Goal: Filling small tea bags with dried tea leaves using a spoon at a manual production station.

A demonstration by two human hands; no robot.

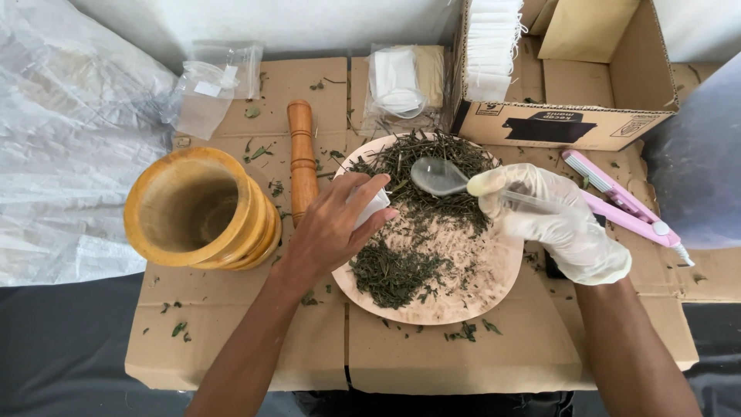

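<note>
Fingers [356, 202] of the bare left hand [328, 232] are curled closed around a small white paper bag [373, 207], which they hold just above the left edge of the round wooden plate [494, 278]. Fingers of the right hand [559, 220], which wears a thin white glove, are closed on the handle of a clear plastic spoon [437, 176]. The bowl of the spoon is over the dried green herb leaves [421, 193] that lie spread on the plate, near the bag.

Both hands are over a surface covered with flat cardboard [255, 340]. To the left of the plate stands a wooden mortar [197, 208], and a wooden pestle [301, 154] lies between the mortar and the plate. A pink sealing tool [621, 199] lies to the right, partly behind the gloved hand. At the back there is an open cardboard box [571, 116] with a stack of white bags [490, 50] inside, and some clear plastic bags [212, 85] lie further left.
</note>
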